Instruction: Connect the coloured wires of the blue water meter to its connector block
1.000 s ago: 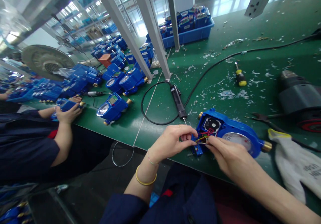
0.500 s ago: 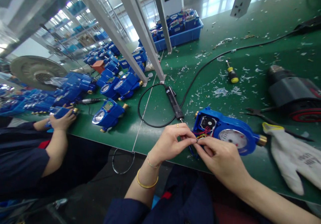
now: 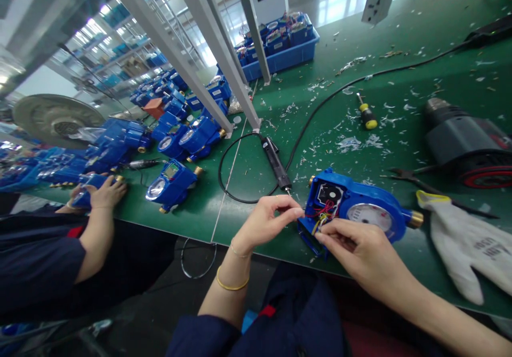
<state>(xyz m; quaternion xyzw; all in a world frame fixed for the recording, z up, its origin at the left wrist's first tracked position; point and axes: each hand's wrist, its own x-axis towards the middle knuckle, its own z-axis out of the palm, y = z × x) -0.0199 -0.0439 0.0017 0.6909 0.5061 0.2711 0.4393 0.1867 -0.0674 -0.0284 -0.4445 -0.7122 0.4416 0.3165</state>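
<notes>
A blue water meter (image 3: 362, 200) lies on the green bench with its housing uncovered. Red, yellow and white wires (image 3: 323, 219) spill from the housing, near a dark round part inside. My right hand (image 3: 356, 245) pinches the wire ends between thumb and fingertips at the near side of the housing. At the housing's left edge is my left hand (image 3: 270, 221), thumb and forefinger slightly apart with nothing seen between them. A blue flap-like part (image 3: 310, 240) sits below the wires, partly hidden by my right hand.
A corded electric screwdriver (image 3: 276, 162) lies beyond my left hand. To the right are a small screwdriver (image 3: 367, 113), a heat gun (image 3: 468, 144), pliers (image 3: 416, 184) and a white glove (image 3: 464, 245). A co-worker's hand (image 3: 106, 192) holds another meter. Metal posts (image 3: 222, 42) rise from the bench.
My hands were together at the wires; now they are apart. The left has drawn back leftward, and the right has lowered slightly with the wires, leaving the housing more visible.
</notes>
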